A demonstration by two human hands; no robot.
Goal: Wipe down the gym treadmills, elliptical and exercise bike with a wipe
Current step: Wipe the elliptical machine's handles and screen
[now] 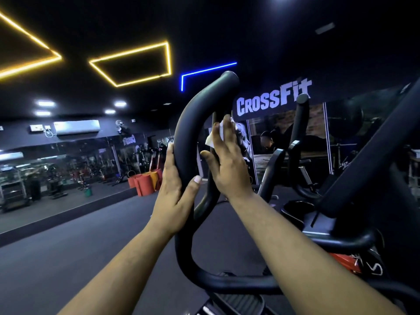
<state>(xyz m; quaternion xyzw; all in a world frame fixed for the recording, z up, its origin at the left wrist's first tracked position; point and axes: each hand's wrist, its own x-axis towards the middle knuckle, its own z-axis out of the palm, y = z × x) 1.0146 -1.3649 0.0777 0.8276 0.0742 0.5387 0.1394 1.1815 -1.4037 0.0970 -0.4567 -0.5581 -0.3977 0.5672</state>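
Note:
A black elliptical fills the right half of the view. Its curved left handle (195,114) rises in front of me. My left hand (175,189) grips that handle at mid-height, fingers behind the tube and thumb across its front. Just to the right, my right hand (227,160) holds a white wipe (212,138) against a thinner upright bar inside the handle's loop. The wipe pokes out from under my fingers, and most of it is hidden by the hand.
The elliptical's other handle (301,123) and a thick slanted frame bar (372,146) stand at the right, with a foot pedal (238,301) below. A mirrored wall (68,164) runs along the left, with orange mats (147,179) and a green bucket (88,192) at its foot. Dark floor (91,235) lies on the left.

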